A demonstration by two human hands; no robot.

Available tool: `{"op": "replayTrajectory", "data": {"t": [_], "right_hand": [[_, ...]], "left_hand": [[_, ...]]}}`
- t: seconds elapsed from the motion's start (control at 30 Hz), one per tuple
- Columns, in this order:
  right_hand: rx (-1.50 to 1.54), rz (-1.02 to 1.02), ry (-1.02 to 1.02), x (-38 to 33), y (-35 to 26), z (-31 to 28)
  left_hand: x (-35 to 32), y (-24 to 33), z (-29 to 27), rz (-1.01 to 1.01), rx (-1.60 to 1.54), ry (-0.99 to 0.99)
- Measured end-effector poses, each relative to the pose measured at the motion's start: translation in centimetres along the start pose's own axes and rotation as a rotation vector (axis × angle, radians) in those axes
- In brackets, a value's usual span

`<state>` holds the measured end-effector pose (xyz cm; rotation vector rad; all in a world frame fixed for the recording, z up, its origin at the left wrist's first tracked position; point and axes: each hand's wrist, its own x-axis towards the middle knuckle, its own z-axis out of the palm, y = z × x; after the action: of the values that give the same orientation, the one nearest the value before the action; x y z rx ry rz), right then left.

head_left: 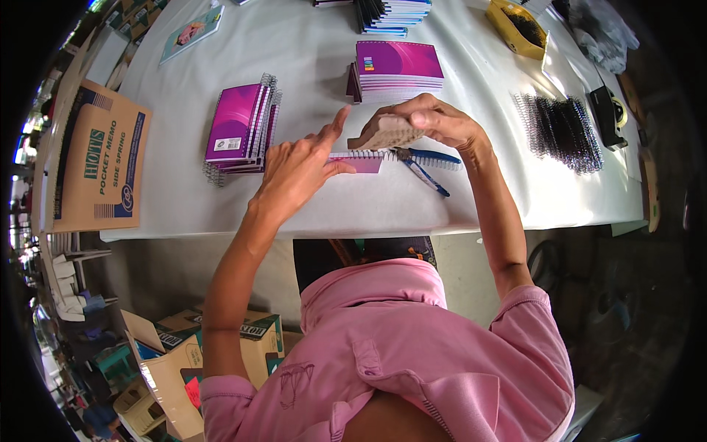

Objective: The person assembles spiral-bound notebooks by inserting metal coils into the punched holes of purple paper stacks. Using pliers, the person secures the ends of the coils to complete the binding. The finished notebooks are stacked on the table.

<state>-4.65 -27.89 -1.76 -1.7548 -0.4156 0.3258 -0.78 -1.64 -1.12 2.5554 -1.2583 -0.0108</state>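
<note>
At the far left of the white-covered table we noted a flat brown cardboard carton lying partly over the table's edge. Further in, we found a stack of purple spiral-bound notebooks, its wire spines facing right.

Near the front edge of the table lay a single purple notebook, flat, with its wire binding along the upper side. We observed the left hand resting on the notebook's left end, the index finger extended up and away and the thumb lying along the cover; the hand was loose, pressing the notebook down without closing around it.

Just right of that, the right hand was clasped around a tan block, fingers over its top, and held it just above the notebook's binding. We could not tell whether the block touched the wire.

Blue-handled pliers lay on the table directly beside the notebook's right end, below the right hand.

Behind the hands stood a second pile of purple notebooks, well apart from the single one. Toward the right we recorded a row of loose black wire spirals spread on the table, and at the far corner an open yellow box.
</note>
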Motion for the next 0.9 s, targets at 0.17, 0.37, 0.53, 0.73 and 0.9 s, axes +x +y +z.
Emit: {"op": "replayTrajectory", "data": {"t": [0.17, 0.37, 0.53, 0.73, 0.9], "right_hand": [[0.113, 0.045, -0.037, 0.2, 0.3, -0.1], [-0.172, 0.196, -0.020, 1.7, -0.9, 0.8], [-0.073, 0.111, -0.006, 1.7, -0.5, 0.9], [-0.190, 0.122, -0.002, 2.5, -0.5, 1.0], [0.355, 0.010, 0.000, 2.3, 0.5, 0.7]], "left_hand": [[-0.1, -0.6, 0.3, -0.006, 0.008, 0.024], [-0.4, -0.6, 0.2, -0.057, -0.034, 0.053], [-0.6, -0.7, 0.1, -0.128, -0.120, 0.063], [-0.6, -1.0, 0.5, -0.173, -0.358, 0.111], [-0.8, -1.6, 2.0, -0.197, -0.676, 0.247]]}}
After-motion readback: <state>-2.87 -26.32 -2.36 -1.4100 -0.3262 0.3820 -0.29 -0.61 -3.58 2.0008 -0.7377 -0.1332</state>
